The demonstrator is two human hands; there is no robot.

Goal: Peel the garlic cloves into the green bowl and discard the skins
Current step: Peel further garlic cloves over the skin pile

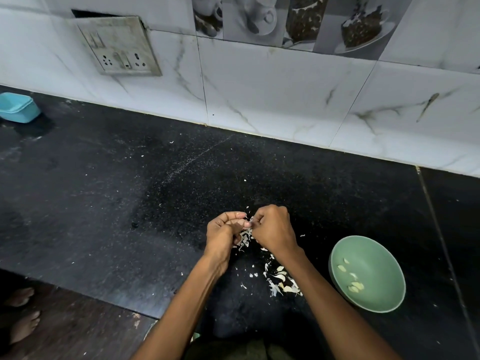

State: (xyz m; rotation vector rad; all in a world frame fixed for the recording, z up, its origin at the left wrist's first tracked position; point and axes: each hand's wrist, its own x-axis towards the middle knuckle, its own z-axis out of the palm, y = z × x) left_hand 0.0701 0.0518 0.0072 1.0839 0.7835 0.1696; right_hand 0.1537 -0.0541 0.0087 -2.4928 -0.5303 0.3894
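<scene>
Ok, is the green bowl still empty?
No, the green bowl already holds several peeled cloves lying in its bottom, to the right of both hands.

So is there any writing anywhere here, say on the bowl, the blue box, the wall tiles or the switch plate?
None can be read.
Green bowl: plain, no marks.
Blue box: no label shows.
Switch plate: sockets and switches only; any marks are too small to read.
Picture tiles: cups and cake, no words.
</scene>
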